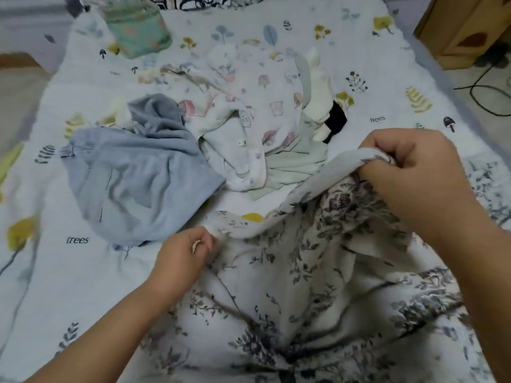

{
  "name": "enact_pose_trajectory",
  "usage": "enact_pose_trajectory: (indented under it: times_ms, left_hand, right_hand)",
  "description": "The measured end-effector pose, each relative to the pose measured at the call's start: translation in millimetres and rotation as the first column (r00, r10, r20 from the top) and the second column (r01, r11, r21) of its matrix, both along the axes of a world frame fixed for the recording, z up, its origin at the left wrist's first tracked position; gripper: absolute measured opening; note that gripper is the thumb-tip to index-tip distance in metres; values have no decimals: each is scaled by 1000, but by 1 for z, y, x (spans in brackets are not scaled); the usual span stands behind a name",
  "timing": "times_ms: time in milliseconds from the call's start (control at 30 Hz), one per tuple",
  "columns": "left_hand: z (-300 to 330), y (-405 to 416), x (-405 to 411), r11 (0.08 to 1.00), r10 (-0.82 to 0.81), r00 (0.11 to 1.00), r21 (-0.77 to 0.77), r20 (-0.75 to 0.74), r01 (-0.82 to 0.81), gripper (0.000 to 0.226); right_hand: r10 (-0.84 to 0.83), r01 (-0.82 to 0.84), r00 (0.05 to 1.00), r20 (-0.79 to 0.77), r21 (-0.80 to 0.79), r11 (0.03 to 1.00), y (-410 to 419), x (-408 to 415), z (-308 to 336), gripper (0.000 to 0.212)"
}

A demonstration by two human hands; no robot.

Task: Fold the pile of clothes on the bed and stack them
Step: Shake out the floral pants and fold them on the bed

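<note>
- Between the two hands, a white cloth (318, 272) printed with dark leafy branches is stretched, its upper edge lifted and folded over so a plain woven underside shows.
- The right hand (409, 172) is raised above the bed, fingers curled tightly round a bunched corner of that cloth.
- The left hand (185, 252) sits lower and nearer the body, fingers curled, pinching the cloth's other edge close to the bed (55, 272).
- Below both hands the rest of the cloth spreads in loose wrinkles toward the viewer, covering the near part of the bed.
- Just beyond the left hand lies a crumpled blue-grey garment (138, 175), almost touching the hand.
- Beyond the gap between the hands sits a heap: a white baby garment (249, 128) with small pastel prints, resting partly on a pale green piece (296, 164).
- Beyond the right hand, a cream item (320, 98) and something black (336, 120) poke out from the heap's far side; what they are is unclear.
- Far beyond the left hand, near the head of the bed, rests a folded green patterned bundle (138, 29).
- The bed cover is white with printed trees, leaves and mushrooms.
- To the far right of the right hand, off the bed, stands a wooden cabinet (464, 26) with dark cables (486, 87) on the floor.
</note>
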State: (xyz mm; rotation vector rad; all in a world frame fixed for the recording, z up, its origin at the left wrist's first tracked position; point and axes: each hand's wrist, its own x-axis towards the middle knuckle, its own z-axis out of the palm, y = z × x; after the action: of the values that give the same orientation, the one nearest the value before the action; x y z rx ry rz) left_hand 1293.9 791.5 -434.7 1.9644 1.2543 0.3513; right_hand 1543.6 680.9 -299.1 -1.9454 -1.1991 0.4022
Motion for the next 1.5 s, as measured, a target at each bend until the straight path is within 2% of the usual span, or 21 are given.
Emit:
enact_pose_trajectory:
  times_ms: [67, 133, 200, 233, 300, 400, 467, 500, 533, 567, 633, 700, 733, 800, 867, 933, 1033, 1167, 1300, 1400, 1500]
  left_hand:
    - [1, -4, 1, 991, -121, 993, 52, 18, 119, 34]
    - [-4, -10, 13, 966, -228, 971, 106, -65, 234, 71]
    - [-8, -11, 32, 965, -201, 971, 141, -127, 219, 106]
    - [-7, -6, 41, 973, -127, 987, 181, -101, 143, 111]
    - [-2, 11, 54, 963, -29, 999, 267, -45, 40, 100]
    - [6, 32, 64, 941, -217, 953, 213, -210, 261, 37]
    - [17, 36, 61, 939, -321, 932, 75, -167, 336, 12]
    - [27, 40, 54, 940, -340, 934, 4, -112, 342, 8]
    - [42, 42, 44, 938, -347, 934, -58, -85, 343, 17]
    - [59, 47, 32, 927, -368, 926, -108, -80, 359, 25]
    - [97, 58, 5, 910, -405, 906, -157, -125, 385, 21]
    - [138, 71, -17, 908, -417, 884, -125, -210, 399, 51]
    - [153, 80, -24, 915, -402, 871, -85, -282, 395, 66]
    - [171, 103, -27, 938, -314, 851, -1, -422, 346, 73]
    - [170, 125, -20, 957, -182, 825, 96, -536, 274, 64]
    - [147, 141, -11, 933, -26, 801, 273, -599, 235, 49]
    - [85, 149, -11, 884, 148, 832, 448, -535, 131, 30]
    - [17, 129, -37, 838, 328, 876, 538, -353, -97, 45]
    - [-31, 89, -70, 865, 485, 829, 292, -278, -408, 48]
    - [-55, 65, -78, 864, 490, 855, -36, -169, -502, 58]
    - [-59, 66, -82, 805, 567, 819, -149, -90, -574, 59]
  right_hand:
    - [27, -28, 999, -29, -38, 999, -3, 1, 7, 19]
    - [50, -52, 998, -45, -54, 997, -6, -1, 11, 20]
    - [82, -86, 994, -70, -46, 995, -10, -3, 15, 21]
    - [103, -107, 992, -77, -41, 993, -13, -3, 17, 22]
    - [131, -134, 988, -87, -33, 990, -19, -2, 20, 21]
    - [160, -163, 981, -113, -21, 986, -25, 3, 20, 21]
    - [159, -161, 981, -115, -6, 987, -30, 11, 17, 32]
    - [144, -145, 983, -116, -8, 989, -33, 17, 15, 39]
    - [115, -118, 987, -116, -16, 993, -35, 24, 13, 46]
    - [79, -83, 990, -115, -32, 996, -36, 32, 12, 49]
    - [10, -19, 994, -107, -85, 996, -35, 47, 9, 50]
    - [-5, -13, 992, -123, -147, 989, -23, 56, 6, 51]
    - [-5, -22, 989, -149, -175, 984, -13, 58, 3, 53]
    - [-16, -30, 983, -182, -244, 969, 13, 54, -5, 46]
    - [-33, -8, 988, -150, -268, 963, 44, 45, -23, 24]
    - [-78, 74, 997, -5, -257, 964, 73, 33, -52, 13]
    - [-99, 206, 957, 274, -397, 894, 96, 8, -99, 52]
    - [84, 168, 856, 510, -429, 888, 80, -39, -155, 71]
    - [422, -53, 750, 509, -589, 806, 37, -86, -198, 81]
    - [528, -77, 736, 424, -723, 687, 25, -98, -217, 88]
    - [547, -29, 724, 420, -774, 632, 33, -101, -222, 71]
